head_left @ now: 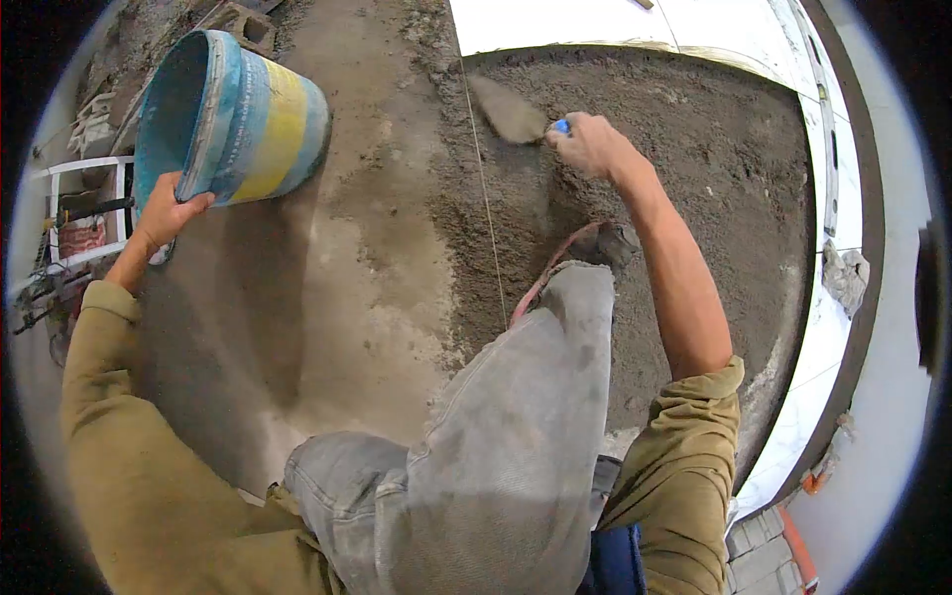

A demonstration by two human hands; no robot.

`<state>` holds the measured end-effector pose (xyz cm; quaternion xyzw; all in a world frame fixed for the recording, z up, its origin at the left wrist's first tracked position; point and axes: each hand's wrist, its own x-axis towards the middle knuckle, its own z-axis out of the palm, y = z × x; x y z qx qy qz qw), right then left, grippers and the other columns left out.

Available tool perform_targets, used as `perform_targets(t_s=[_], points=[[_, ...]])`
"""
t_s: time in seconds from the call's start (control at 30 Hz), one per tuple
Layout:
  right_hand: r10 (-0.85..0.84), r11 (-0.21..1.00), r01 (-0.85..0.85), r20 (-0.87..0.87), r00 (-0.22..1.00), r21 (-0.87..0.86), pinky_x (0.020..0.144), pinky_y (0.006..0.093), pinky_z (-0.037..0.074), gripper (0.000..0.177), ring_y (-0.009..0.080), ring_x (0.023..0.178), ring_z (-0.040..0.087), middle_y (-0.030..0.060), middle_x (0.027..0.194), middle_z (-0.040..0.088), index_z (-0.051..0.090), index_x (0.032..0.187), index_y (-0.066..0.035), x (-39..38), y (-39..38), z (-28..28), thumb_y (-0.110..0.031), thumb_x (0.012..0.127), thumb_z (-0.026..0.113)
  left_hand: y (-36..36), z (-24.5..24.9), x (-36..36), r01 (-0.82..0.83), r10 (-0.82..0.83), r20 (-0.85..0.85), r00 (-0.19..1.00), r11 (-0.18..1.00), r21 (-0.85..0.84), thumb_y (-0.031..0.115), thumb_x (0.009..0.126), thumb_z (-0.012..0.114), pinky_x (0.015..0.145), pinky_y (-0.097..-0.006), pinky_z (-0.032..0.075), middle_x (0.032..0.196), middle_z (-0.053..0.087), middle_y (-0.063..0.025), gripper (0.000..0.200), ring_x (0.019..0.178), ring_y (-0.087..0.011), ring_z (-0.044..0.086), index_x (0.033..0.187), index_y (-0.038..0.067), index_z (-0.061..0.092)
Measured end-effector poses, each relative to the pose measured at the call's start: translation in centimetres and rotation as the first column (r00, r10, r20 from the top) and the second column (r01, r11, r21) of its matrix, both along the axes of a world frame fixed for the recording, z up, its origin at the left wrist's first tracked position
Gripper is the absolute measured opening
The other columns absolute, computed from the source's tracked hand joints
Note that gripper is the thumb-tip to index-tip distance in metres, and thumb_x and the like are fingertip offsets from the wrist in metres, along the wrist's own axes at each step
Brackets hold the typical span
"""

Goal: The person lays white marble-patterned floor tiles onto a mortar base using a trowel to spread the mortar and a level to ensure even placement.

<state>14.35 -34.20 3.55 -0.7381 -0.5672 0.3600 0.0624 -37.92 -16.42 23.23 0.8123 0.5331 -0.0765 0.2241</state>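
The left arm reaches out to the upper left of the frame, bent at the elbow, its olive sleeve point(164, 476) pushed back from the wrist. The left hand point(171, 212) grips the bucket point(266, 124) at the lower edge of its rim, thumb along the outside. The right arm stretches up from the lower right, sleeve rolled to the elbow, and the right hand point(592, 146) is closed around the blue handle of a trowel point(508, 111) at upper centre.

Under the trowel spreads a bed of dark, grainy mortar point(714, 188), rough and slightly lumpy, bordered at the top and right by glossy white tiles point(565, 22). A thin, taut string point(486, 203) runs down along its left side. Left of that, the concrete floor point(367, 283) is smoother and paler, with damp-looking patches. Dusty grey trousers point(511, 426) fill the bottom centre.

The bucket, at upper left, tilts with its round mouth facing left; its blue plastic carries a broad yellow band and greyish smears. The trowel's blade is flat, grey and coated, pointing to the upper left.
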Motion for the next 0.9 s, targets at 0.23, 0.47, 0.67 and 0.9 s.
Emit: perform_targets(t_s=[0.23, 0.47, 0.67, 0.9], points=[[0.071, 0.995, -0.071, 0.013, 0.997, 0.075, 0.084, 0.0510, 0.051, 0.045, 0.0462, 0.097, 0.063, 0.0283, 0.100, 0.067, 0.065, 0.102, 0.000, 0.7, -2.2, 0.0, -0.042, 0.090, 0.055, 0.1, -0.3, -0.5, 0.040, -0.038, -0.048, 0.998, 0.999, 0.026, 0.027, 0.080, 0.073, 0.062, -0.0304, 0.043, 0.068, 0.058, -0.0037, 0.031, 0.064, -0.0129, 0.051, 0.085, -0.002, 0.064], [0.440, 0.898, -0.440, 0.001, 0.898, -0.013, 0.075, 0.0487, 0.052, 0.032, 0.0393, 0.085, 0.066, 0.0196, 0.088, 0.069, 0.067, 0.098, -0.009, -0.8, -7.0, 3.1, -0.032, 0.075, 0.067, -0.2, -0.1, -0.5, 0.058, -0.057, -0.021, 0.998, 0.995, 0.077, 0.031, 0.079, 0.074, 0.064, -0.0315, 0.043, 0.069, 0.057, -0.0056, 0.036, 0.066, -0.0153, 0.051, 0.087, -0.002, 0.064], [0.537, 0.833, -0.552, 0.199, 0.820, 0.024, 0.069, 0.0473, 0.055, 0.030, 0.0359, 0.080, 0.068, 0.0153, 0.084, 0.070, 0.070, 0.096, -0.012, -0.9, -3.7, 1.7, -0.021, 0.067, 0.067, 0.2, 0.0, -0.8, 0.061, -0.055, -0.081, 0.995, 0.996, 0.068, 0.033, 0.079, 0.073, 0.063, -0.0337, 0.042, 0.070, 0.056, -0.0080, 0.038, 0.068, -0.0157, 0.052, 0.082, -0.003, 0.063], [0.081, 0.968, -0.129, 0.216, 0.973, 0.217, 0.075, 0.0476, 0.055, 0.028, 0.0365, 0.084, 0.069, 0.0178, 0.088, 0.071, 0.069, 0.094, -0.008, -1.4, 0.9, 0.7, -0.025, 0.072, 0.064, 0.2, -0.2, -1.3, 0.038, -0.033, -0.111, 0.993, 0.998, 0.049, 0.037, 0.078, 0.074, 0.070, -0.0366, 0.045, 0.073, 0.059, -0.0117, 0.042, 0.071, -0.0245, 0.056, 0.085, -0.003, 0.063]])
